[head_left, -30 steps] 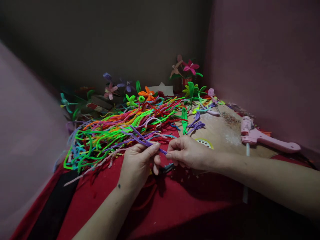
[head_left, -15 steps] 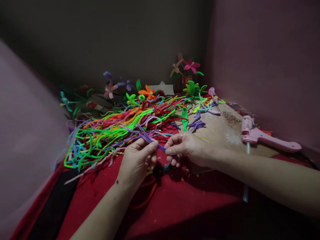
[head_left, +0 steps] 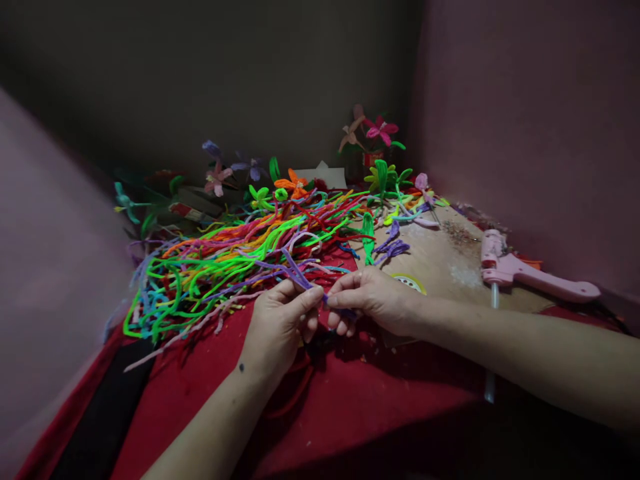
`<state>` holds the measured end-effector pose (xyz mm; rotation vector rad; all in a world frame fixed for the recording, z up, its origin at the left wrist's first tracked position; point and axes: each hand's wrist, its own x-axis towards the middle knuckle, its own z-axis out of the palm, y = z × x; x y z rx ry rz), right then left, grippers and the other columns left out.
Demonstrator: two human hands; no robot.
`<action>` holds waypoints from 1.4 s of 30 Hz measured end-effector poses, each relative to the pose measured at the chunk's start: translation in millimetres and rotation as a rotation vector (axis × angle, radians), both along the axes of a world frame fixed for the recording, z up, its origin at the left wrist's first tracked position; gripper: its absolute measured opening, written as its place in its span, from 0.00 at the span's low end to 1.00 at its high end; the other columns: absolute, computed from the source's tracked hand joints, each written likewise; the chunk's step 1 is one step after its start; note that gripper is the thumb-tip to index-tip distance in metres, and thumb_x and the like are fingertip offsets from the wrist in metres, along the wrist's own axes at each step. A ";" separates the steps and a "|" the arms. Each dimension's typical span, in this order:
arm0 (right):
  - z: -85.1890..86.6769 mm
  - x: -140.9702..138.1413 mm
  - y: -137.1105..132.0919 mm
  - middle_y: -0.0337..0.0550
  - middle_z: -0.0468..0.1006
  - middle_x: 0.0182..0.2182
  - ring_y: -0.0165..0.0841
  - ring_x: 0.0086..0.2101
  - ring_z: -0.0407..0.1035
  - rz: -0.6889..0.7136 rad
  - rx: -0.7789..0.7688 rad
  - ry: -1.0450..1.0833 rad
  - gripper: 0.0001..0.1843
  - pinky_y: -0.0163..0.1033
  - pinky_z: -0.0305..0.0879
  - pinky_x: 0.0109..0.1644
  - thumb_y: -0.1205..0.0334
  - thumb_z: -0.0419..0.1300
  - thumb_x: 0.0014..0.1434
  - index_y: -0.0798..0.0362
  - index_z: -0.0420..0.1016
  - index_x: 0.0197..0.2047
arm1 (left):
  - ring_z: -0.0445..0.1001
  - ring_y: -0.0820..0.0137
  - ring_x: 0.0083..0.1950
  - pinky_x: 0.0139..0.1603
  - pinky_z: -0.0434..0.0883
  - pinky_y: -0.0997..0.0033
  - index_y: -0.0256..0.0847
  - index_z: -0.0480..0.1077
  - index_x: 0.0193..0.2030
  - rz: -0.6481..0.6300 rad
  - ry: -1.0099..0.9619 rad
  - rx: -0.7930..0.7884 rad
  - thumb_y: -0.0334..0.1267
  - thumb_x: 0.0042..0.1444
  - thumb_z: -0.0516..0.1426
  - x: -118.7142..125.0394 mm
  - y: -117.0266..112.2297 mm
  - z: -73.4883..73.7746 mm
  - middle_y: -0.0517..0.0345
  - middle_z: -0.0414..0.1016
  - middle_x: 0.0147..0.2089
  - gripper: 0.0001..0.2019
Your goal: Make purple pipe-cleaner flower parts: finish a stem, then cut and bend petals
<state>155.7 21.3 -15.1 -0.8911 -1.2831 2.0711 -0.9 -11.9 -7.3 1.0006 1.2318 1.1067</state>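
Observation:
Purple pipe cleaners (head_left: 296,272) run between my two hands above the red cloth. My left hand (head_left: 285,319) pinches them between thumb and forefinger, with loose ends sticking out up and to the left. Close beside it, my right hand (head_left: 370,300) is closed on the same strands a little further right. Behind my hands lies a heap of many-coloured pipe cleaners (head_left: 235,257). Just past my right hand are a green looped leaf (head_left: 368,237) and a bundle of purple looped petals (head_left: 393,247). A dark object on the cloth under my fingers is mostly hidden.
A pink glue gun (head_left: 520,267) with a clear glue stick rests at the right on a tan board (head_left: 435,250). A yellow-rimmed round item (head_left: 410,283) peeks out behind my right wrist. Finished pipe-cleaner flowers (head_left: 383,130) stand at the back, before the walls.
My left hand has shifted slightly right, closer to my right hand, along the purple strands. The yellow-rimmed item shows more now. The whole view has moved a little.

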 end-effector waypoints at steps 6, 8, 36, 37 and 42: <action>1.7 0.0 -0.2 0.41 0.75 0.19 0.25 0.17 0.68 -0.035 -0.017 0.001 0.06 0.29 0.64 0.21 0.68 0.58 0.51 0.60 0.70 0.24 | 0.58 0.79 0.14 0.14 0.53 0.79 0.37 0.66 0.25 0.038 0.262 0.028 0.45 0.49 0.60 1.5 -5.4 2.2 0.63 0.65 0.14 0.13; 1.3 0.5 0.1 0.41 0.75 0.19 0.25 0.17 0.68 -0.032 -0.024 0.011 0.06 0.29 0.64 0.21 0.68 0.58 0.51 0.60 0.70 0.25 | 0.60 0.78 0.15 0.16 0.56 0.78 0.37 0.68 0.26 0.027 0.327 0.106 0.43 0.51 0.59 2.1 -7.4 2.5 0.64 0.66 0.15 0.12; 5.9 7.3 -9.8 0.38 0.72 0.19 0.25 0.20 0.64 0.092 0.810 -0.385 0.07 0.30 0.58 0.24 0.70 0.55 0.54 0.58 0.71 0.26 | 0.65 0.70 0.27 0.31 0.59 0.68 0.38 0.69 0.23 -0.251 1.074 0.719 0.34 0.51 0.55 -12.5 -20.4 18.7 0.57 0.70 0.23 0.08; 5.2 8.0 -12.5 0.40 0.73 0.20 0.26 0.22 0.64 0.056 1.022 -0.423 0.07 0.31 0.58 0.26 0.71 0.54 0.54 0.58 0.72 0.27 | 0.64 0.71 0.25 0.28 0.59 0.70 0.38 0.69 0.22 -0.233 0.921 0.520 0.35 0.50 0.56 -11.4 -20.3 18.7 0.58 0.68 0.22 0.08; 1.5 11.8 -22.4 0.47 0.74 0.23 0.32 0.25 0.64 -0.159 1.805 -0.443 0.09 0.38 0.56 0.29 0.72 0.51 0.53 0.58 0.72 0.27 | 0.52 0.79 0.18 0.21 0.53 0.75 0.37 0.63 0.16 -0.271 0.011 -0.200 0.35 0.40 0.60 -7.2 -12.1 16.4 0.64 0.57 0.16 0.10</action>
